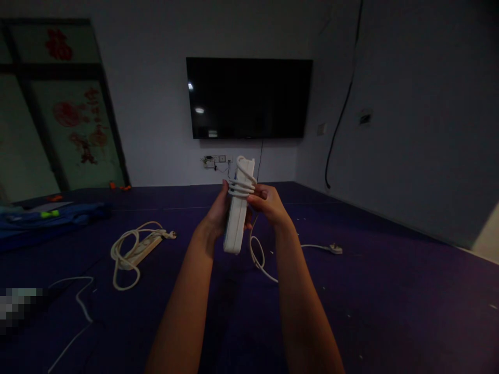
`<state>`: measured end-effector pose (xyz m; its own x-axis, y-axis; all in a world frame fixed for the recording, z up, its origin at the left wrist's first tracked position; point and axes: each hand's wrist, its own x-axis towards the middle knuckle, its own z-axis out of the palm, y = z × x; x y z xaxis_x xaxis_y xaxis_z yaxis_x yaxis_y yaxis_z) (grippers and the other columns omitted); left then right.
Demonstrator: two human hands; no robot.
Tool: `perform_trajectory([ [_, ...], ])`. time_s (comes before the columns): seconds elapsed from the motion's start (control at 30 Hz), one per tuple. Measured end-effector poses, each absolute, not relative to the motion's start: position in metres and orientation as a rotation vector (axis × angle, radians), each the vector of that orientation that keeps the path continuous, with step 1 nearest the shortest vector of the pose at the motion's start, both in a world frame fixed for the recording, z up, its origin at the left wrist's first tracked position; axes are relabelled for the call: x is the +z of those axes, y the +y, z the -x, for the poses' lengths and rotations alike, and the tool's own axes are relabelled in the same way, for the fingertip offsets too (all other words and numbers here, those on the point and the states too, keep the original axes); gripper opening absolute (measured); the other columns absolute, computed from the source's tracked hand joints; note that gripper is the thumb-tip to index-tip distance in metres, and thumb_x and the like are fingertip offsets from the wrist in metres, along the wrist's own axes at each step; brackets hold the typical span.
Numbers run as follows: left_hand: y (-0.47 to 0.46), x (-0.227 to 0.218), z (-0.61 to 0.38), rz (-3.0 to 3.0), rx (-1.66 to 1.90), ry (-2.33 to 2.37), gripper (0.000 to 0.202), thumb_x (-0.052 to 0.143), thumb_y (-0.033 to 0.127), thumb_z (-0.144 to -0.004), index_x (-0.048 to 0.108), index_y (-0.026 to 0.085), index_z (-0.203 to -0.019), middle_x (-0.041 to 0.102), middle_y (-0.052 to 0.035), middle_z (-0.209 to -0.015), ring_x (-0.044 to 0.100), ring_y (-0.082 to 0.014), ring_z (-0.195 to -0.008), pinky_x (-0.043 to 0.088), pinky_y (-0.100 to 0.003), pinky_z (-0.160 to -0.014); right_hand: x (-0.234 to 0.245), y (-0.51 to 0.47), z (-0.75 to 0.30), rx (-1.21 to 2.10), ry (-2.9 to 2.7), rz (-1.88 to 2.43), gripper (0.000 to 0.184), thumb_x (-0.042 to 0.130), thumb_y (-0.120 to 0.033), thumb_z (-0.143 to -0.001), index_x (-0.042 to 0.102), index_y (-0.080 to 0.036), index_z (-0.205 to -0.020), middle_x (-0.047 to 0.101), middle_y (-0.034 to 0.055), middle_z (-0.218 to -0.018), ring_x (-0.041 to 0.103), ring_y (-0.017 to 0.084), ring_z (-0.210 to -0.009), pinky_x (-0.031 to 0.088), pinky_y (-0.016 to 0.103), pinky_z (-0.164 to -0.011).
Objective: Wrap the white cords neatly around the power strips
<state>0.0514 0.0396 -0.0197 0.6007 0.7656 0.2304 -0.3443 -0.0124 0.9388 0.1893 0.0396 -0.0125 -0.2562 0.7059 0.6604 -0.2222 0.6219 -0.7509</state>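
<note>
In front of me a white power strip (235, 226) is held up on edge, slightly tilted. Several turns of its white cord (241, 188) are wound around its upper half. My left hand (219, 210) grips the strip from the left side, its fingers partly hidden behind it. My right hand (268, 204) is closed at the strip's right side, thumb and fingers pinching the cord by the windings. From there the loose cord hangs in a loop and runs along the floor behind my right forearm to a plug (335, 249).
On the purple floor (390, 311) to the left lies a second power strip (142, 252) with a loosely coiled cord. A thin white cable (80, 298) lies nearer. Blue cloth (74, 215) is at far left. A television (249, 98) hangs on the wall ahead.
</note>
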Motion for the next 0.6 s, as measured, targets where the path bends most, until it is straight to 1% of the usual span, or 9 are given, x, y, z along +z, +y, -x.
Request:
perform_trajectory([
  [0.13,0.042,-0.02,-0.057,-1.306,1.005,0.44,0.092,0.021,0.085,-0.066,0.066,0.009,-0.093,0.064,-0.0107,-0.059,0.062,-0.0197,-0.057,0.047,-0.029,-0.051,-0.012,0.037,-0.189,0.838,-1.608,0.463,0.033,0.075,-0.038,-0.055,0.063,-0.014,-0.074,0.054,-0.0027,-0.054,0.044,0.007,-0.042,0.033,0.021,-0.039],
  [0.23,0.043,-0.021,-0.061,-1.3,1.132,0.396,0.087,0.027,0.082,-0.068,0.066,0.012,-0.102,0.067,-0.0111,-0.066,0.064,-0.022,-0.067,0.049,-0.031,-0.058,-0.011,0.037,-0.188,0.741,-1.573,0.533,0.034,0.075,-0.04,-0.057,0.063,-0.014,-0.075,0.051,-0.0042,-0.051,0.04,0.007,-0.04,0.03,0.021,-0.038],
  [0.3,0.043,-0.02,-0.062,-1.316,1.199,0.359,0.082,0.032,0.079,-0.071,0.065,0.013,-0.106,0.068,-0.0115,-0.07,0.065,-0.0236,-0.073,0.049,-0.032,-0.062,-0.011,0.039,-0.188,0.635,-1.545,0.585,0.037,0.076,-0.041,-0.055,0.064,-0.014,-0.078,0.051,-0.0035,-0.054,0.041,0.008,-0.044,0.031,0.022,-0.04],
  [0.4,0.041,-0.019,-0.064,-1.368,1.285,0.329,0.071,0.042,0.071,-0.074,0.064,0.013,-0.108,0.069,-0.0115,-0.076,0.064,-0.0249,-0.082,0.049,-0.032,-0.067,-0.01,0.044,-0.187,0.472,-1.508,0.645,0.041,0.076,-0.044,-0.056,0.065,-0.014,-0.081,0.05,-0.0035,-0.055,0.041,0.008,-0.049,0.03,0.022,-0.043],
  [0.5,0.041,-0.018,-0.065,-1.429,1.409,0.321,0.054,0.053,0.059,-0.076,0.065,0.016,-0.104,0.07,-0.0096,-0.084,0.063,-0.0242,-0.09,0.048,-0.031,-0.075,-0.009,0.045,-0.186,0.355,-1.45,0.684,0.037,0.075,-0.044,-0.057,0.063,-0.014,-0.076,0.04,-0.0067,-0.05,0.032,0.006,-0.046,0.023,0.021,-0.041],
  [0.6,0.042,-0.018,-0.065,-1.433,1.549,0.344,0.04,0.059,0.051,-0.076,0.066,0.017,-0.095,0.069,-0.0075,-0.089,0.061,-0.0225,-0.095,0.046,-0.03,-0.08,-0.007,0.039,-0.183,0.286,-1.413,0.71,0.034,0.075,-0.043,-0.057,0.06,-0.015,-0.071,0.034,-0.0082,-0.048,0.026,0.005,-0.045,0.017,0.021,-0.04],
])
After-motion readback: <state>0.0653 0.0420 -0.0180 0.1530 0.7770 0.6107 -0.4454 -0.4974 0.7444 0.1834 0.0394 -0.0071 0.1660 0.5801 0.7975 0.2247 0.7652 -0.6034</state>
